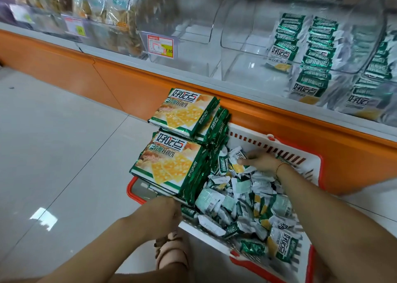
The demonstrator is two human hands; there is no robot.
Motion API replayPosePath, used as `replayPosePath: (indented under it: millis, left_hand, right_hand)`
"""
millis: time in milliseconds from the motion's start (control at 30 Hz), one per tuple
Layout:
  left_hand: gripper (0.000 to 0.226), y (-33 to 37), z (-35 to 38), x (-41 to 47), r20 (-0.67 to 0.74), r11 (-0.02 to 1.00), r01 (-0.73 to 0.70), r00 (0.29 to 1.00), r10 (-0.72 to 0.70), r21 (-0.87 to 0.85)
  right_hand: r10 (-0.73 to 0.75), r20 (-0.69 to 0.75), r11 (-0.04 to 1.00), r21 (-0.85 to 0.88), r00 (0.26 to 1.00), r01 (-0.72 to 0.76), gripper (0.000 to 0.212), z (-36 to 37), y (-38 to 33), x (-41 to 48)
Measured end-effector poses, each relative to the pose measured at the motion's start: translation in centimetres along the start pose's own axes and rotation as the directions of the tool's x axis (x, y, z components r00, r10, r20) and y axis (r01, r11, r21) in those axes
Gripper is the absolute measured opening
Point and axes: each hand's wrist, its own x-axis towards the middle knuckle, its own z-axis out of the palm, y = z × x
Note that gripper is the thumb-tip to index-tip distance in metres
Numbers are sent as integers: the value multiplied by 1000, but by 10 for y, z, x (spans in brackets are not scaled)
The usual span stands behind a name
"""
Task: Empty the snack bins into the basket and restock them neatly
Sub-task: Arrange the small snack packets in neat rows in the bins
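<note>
I've got pale tiled floor (pixel 64 153) here, the red-and-white basket (pixel 206 238) sitting straight on it, just beside the orange shelf base (pixel 171 82); clear bins (pixel 242 63) line the ledge (pixel 193 74) above.

- We see bright, even indoor light and only soft shadows.
- White glare sits on the glossy floor (pixel 44 217).
- The clear bins (pixel 247 35) carry hazy reflections.
- The lens bows the orange shelf base (pixel 193 85); the top left blurs.

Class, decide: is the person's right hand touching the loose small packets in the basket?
Touching. In the head view the right hand lies on the loose small packets in the basket, fingers among them.
</note>
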Motion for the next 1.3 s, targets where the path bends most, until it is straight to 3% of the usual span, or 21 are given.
replayPosePath:
  millis: [133, 233, 300, 367, 467, 533, 633, 733, 800, 867, 933, 1033, 1067, 1167, 1233, 1300]
  left_hand:
    - [40, 3, 0, 0, -2, 1000, -12, 1000, 12, 24]
    - [31, 12, -5, -2, 24, 993, -26, 999, 23, 113]
    - [28, 18, -10, -5, 52, 995, -32, 998, 27, 99]
    - [38, 24, -17, -6, 55, 999, -45, 997, 45, 1]
    - [46, 45, -33, -5, 21, 972, -103, 994, 109, -210]
    - [32, 66, -46, -4, -26, 924, -160, 987, 162, -346]
    - [20, 90, -62, -1, -107, 837, -230, 973, 204, -497]
    - [12, 103, -74, 3, -264, 784, -233, 960, 92, -575]
    - [18, 107, -82, 9, -337, 747, -221, 941, -5, -627]
    - [22, 114, -88, 14, -318, 704, -192, 947, -50, -684]
    - [37, 120, -94, 15, -279, 638, -185, 959, -49, -747]
    - [57, 131, -107, 17, -300, 563, -204, 950, -83, -801]
    - [56, 135, -112, 18, -308, 528, -219, 948, -86, -821]
    - [22, 145, -130, 21, -296, 456, -241, 954, -52, -857]
    - [34, 154, -143, 21, -269, 412, -228, 962, -44, -882]
    - [30, 160, -157, 24, -306, 425, -255, 950, -56, -869]
  right_hand:
    - [-8, 118, 998, -63, 993, 15, 64, 0, 0, 1]
    - [-1, 69, 997, -73, 998, 6, 51, 4, -1, -1]
    - [-19, 9, 1000, -2, 1000, 19, 58, 8, 0, -4]
    - [-27, -44, 996, 83, 999, 31, 61, 10, 3, -8]
    - [-40, -120, 979, 195, 992, 63, 39, 6, 13, -21]
    - [-43, -133, 976, 204, 990, 69, 41, -1, 22, -30]
    - [-125, -30, 979, 160, 992, 128, 20, -19, 16, -68]
    - [-238, 105, 964, 144, 966, 222, 28, -39, -8, -115]
    - [-313, 123, 940, 180, 942, 289, 36, -48, -23, -137]
    - [-405, 147, 904, 212, 902, 372, 42, -54, -36, -152]
    - [-499, 163, 852, 272, 851, 447, 27, -56, -46, -165]
    - [-567, 85, 784, 360, 819, 506, 26, -61, -55, -173]
    - [-581, 30, 758, 385, 814, 526, 23, -63, -58, -175]
    - [-594, -131, 692, 422, 794, 587, 28, -68, -60, -178]
    - [-572, -220, 678, 416, 790, 607, 41, -74, -65, -184]
    - [-583, -306, 652, 377, 753, 658, 51, -83, -74, -190]
